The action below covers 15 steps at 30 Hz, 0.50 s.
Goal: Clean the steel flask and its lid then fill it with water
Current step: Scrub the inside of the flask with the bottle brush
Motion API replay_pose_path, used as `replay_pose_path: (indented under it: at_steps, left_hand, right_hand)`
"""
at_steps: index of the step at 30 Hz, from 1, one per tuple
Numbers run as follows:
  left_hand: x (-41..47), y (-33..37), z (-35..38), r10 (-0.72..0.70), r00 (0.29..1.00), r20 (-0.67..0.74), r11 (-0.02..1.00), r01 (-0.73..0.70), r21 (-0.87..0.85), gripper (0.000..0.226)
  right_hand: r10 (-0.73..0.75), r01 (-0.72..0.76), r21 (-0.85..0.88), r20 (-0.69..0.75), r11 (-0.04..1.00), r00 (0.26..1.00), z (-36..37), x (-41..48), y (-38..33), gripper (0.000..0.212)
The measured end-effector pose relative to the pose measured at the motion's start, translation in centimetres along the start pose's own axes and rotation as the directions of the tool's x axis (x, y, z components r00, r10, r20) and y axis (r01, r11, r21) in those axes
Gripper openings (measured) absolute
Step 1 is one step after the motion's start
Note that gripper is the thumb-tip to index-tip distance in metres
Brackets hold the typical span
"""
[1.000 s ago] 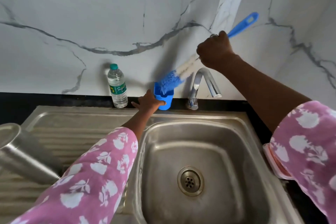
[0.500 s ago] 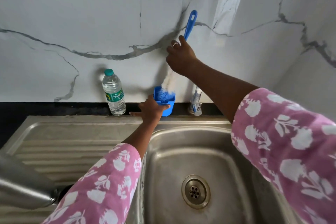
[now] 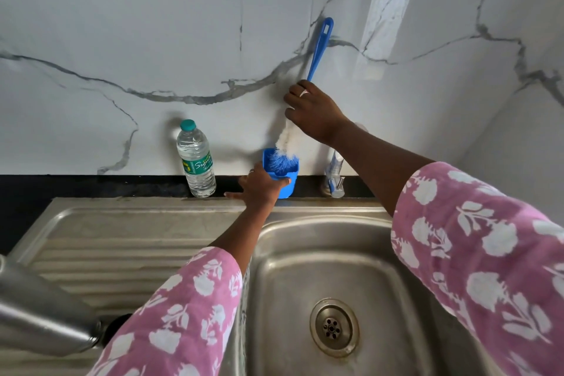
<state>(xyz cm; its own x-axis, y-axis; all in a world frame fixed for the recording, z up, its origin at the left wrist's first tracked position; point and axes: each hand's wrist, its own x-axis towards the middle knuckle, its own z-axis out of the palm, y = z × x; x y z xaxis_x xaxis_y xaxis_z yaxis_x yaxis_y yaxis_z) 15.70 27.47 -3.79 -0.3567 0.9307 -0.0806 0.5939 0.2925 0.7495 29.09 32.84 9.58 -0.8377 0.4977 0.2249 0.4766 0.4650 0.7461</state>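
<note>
My right hand (image 3: 312, 110) grips a long bottle brush with a blue handle (image 3: 319, 49), nearly upright against the wall. Its white and blue bristle end (image 3: 282, 156) sits in a small blue holder cup (image 3: 288, 186) on the ledge behind the sink. My left hand (image 3: 259, 188) holds that cup from the left, thumb across its front. The steel flask (image 3: 39, 311) lies on its side on the draining board at the far left, partly cut off by the frame edge. I see no lid.
A steel sink basin (image 3: 305, 241) with its drain (image 3: 334, 327) fills the lower right. The tap (image 3: 335, 174) stands behind it, mostly hidden by my right arm. A small plastic water bottle (image 3: 197, 159) stands on the black ledge left of the cup. A marble wall rises behind.
My right hand swung the brush from a slant to upright and lowered its bristle end into the blue cup. My left hand stayed on the cup. The view shifted, so the flask slid further out of frame.
</note>
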Motion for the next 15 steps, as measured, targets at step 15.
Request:
replay_pose_path:
  at_steps: [15]
  left_hand:
    - [-1.5,2.7,-0.9,-0.081,0.997,-0.014,0.993,0.082,0.085,0.087]
  right_hand:
    - [0.076,-0.033,0.113,-0.401,0.993,0.913,0.1,-0.5,-0.3,0.036]
